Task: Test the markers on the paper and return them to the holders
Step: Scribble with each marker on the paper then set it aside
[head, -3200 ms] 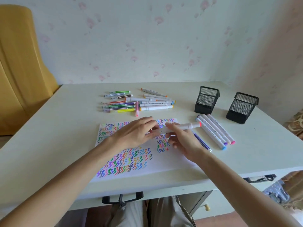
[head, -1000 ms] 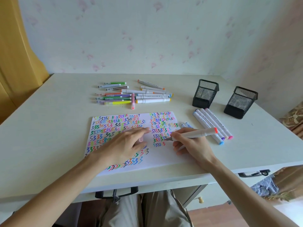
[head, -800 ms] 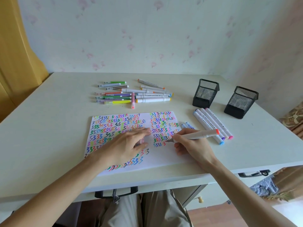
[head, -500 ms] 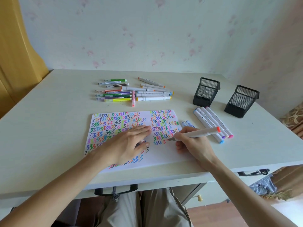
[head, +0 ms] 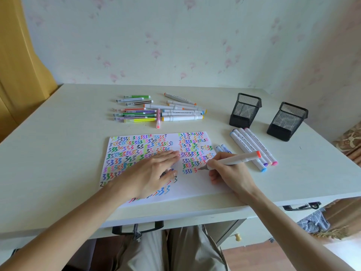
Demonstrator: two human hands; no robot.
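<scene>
A white sheet of paper [head: 195, 184] covered in coloured zigzag marks lies on the desk. My right hand [head: 228, 173] grips a white marker [head: 238, 159] with a red-orange end cap, and its tip touches the paper beside a fresh red mark [head: 196, 170]. My left hand [head: 150, 173] lies flat on the paper with straight fingers. Two black mesh holders [head: 245, 110] [head: 287, 121] stand at the back right. Several white markers [head: 252, 147] lie in front of them. A pile of thin and thick markers [head: 160, 110] lies behind the paper.
Two small blue-capped pens [head: 222, 148] lie just right of the paper, partly hidden by my right hand. A yellow curtain [head: 21, 65] hangs at the left. The desk's front edge [head: 175, 214] is close to my lap. A wall closes off the back and right.
The marker was held level above the paper by both hands; now my right hand writes with it and has drawn a red zigzag. My left hand has settled flat on the sheet.
</scene>
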